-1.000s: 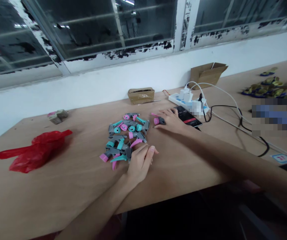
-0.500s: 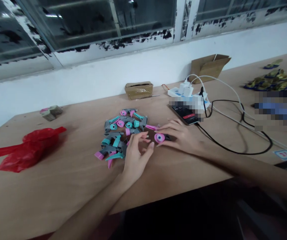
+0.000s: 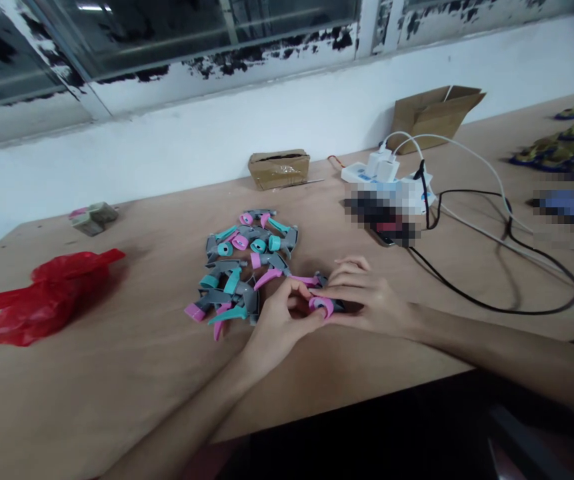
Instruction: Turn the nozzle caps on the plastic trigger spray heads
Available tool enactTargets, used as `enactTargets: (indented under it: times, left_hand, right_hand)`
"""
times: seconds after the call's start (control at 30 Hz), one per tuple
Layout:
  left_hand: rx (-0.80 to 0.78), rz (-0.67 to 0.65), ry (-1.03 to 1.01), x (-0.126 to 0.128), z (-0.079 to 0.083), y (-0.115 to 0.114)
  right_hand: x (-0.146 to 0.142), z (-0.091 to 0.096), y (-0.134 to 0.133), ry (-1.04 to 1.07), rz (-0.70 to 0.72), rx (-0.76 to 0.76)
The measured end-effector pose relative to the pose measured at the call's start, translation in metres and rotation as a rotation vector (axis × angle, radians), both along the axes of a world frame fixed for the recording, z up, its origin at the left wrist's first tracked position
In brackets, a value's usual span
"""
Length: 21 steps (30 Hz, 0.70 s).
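Observation:
Held in my right hand (image 3: 374,300) is a grey trigger spray head (image 3: 321,306) with a pink collar and a pink trigger, its collar facing left. The thumb and fingertips of my left hand (image 3: 279,317) close on the pink collar from the left. My fingers hide part of the sprayer body. Just left of and beyond my hands lies a loose pile of similar spray heads (image 3: 239,287), grey with pink or teal collars and triggers. One spray head (image 3: 270,263) with a pink trigger lies nearest my left fingertips.
A red plastic bag (image 3: 51,300) lies at the left, with small greyish blocks (image 3: 94,219) behind it. Along the wall are a small cardboard box (image 3: 279,171), a power strip (image 3: 357,173) and an open carton (image 3: 424,117). A phone (image 3: 387,233), cables (image 3: 467,307) and gold-blue pieces (image 3: 561,150) occupy the right.
My left hand has moved right and closed on the pink collar of the spray head in my right hand. Before, its fingers were apart and empty. The camera view has shifted slightly.

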<state>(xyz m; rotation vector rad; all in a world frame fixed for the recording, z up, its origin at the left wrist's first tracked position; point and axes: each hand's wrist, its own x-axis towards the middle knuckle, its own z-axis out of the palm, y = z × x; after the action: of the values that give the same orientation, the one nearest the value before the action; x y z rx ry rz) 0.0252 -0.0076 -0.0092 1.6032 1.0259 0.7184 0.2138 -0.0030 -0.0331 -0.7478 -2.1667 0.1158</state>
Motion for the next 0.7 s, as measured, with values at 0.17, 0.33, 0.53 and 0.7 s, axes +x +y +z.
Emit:
enactTargets:
  times: [0.17, 0.33, 0.53, 0.7]
  left_hand:
    - [0.034, 0.007, 0.056, 0.0026, 0.0004, -0.0007]
    - [0.082, 0.054, 0.119, 0.0045, -0.0002, -0.0011]
    - [0.098, 0.033, 0.171, 0.0048, 0.0018, 0.0009]
    - [0.149, 0.042, 0.214, 0.0058, 0.0042, -0.0002]
  right_hand:
    - [0.0000, -0.0035, -0.0005, -0.002, -0.002, 0.032]
    - [0.0006, -0.0047, 0.0017, -0.024, -0.031, 0.067]
    - [-0.0002, -0.0037, 0.0036, -0.064, -0.025, 0.103]
    - [-0.0009, -0.0006, 0.0041, -0.085, -0.024, 0.177]
